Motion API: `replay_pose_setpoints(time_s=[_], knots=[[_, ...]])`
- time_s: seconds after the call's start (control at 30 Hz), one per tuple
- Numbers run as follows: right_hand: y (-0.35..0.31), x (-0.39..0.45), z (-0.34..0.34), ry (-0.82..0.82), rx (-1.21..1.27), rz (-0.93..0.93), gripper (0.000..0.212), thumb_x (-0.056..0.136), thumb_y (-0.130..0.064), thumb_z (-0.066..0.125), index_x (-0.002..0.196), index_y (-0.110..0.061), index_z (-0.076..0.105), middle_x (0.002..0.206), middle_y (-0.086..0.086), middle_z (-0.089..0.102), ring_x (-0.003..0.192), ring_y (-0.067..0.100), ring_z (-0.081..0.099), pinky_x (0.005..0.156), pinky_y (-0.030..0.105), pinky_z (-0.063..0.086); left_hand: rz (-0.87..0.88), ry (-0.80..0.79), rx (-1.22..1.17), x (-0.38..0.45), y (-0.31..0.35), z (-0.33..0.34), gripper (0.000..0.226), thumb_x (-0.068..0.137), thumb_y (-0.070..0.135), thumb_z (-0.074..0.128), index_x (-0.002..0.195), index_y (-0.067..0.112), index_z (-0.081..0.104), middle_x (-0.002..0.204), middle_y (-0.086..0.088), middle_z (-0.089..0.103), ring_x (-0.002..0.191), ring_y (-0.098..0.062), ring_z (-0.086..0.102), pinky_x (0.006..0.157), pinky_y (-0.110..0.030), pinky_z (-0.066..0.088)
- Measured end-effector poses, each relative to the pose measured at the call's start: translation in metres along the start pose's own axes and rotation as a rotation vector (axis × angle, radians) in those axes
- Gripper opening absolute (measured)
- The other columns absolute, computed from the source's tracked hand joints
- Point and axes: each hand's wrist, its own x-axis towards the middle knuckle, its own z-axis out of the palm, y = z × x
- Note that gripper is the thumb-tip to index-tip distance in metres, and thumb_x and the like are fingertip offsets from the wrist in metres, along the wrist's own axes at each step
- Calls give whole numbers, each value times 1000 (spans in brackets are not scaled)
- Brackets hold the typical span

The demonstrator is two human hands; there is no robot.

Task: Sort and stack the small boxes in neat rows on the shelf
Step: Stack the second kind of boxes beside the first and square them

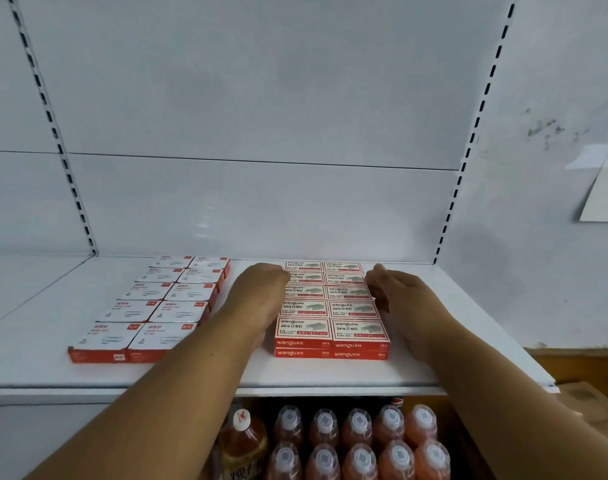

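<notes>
Boxes of staples [332, 308] stand on the white shelf [330, 372] in two neat rows, stacked two high, with the left hand [257, 294] and right hand [401, 296] pressed against their two sides, fingers fairly straight and gripping nothing. Left of them lie white paper clip boxes [157, 306], also in two rows. Bottles [358, 441] stand below the shelf.

bare shelf [330, 374] front, open gap between box blocks [241, 268]
</notes>
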Motion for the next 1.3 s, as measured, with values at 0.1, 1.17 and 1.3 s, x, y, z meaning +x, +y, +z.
replay_pose_setpoints(time_s=[0.1, 1.17, 1.3], knots=[[2, 0, 1, -11, 13, 3, 35, 101, -44, 44, 96, -22, 71, 91, -3, 77, 84, 21, 75, 89, 46, 56, -23, 8, -55, -1, 1, 0, 28, 94, 22, 47, 86, 4, 67, 72, -5, 75, 66, -22, 72, 61, -32, 49], [-10, 38, 1, 15, -5, 97, 46, 100, -41, 46, 103, 1, 64, 101, 19, 73, 79, 27, 64, 79, 41, 48, 31, -21, 48, 36, -8, 11, 43, 100, 41, 38, 91, 14, 71, 81, 3, 76, 78, -17, 73, 73, -35, 53], [-7, 38, 1, -12, 3, 69, 44, 102, -36, 43, 102, 2, 64, 96, 15, 74, 77, 26, 65, 79, 40, 49, 23, -26, 46, 36, -9, 10, 41, 100, 41, 38, 92, 17, 71, 80, 3, 76, 75, -17, 74, 65, -31, 53]])
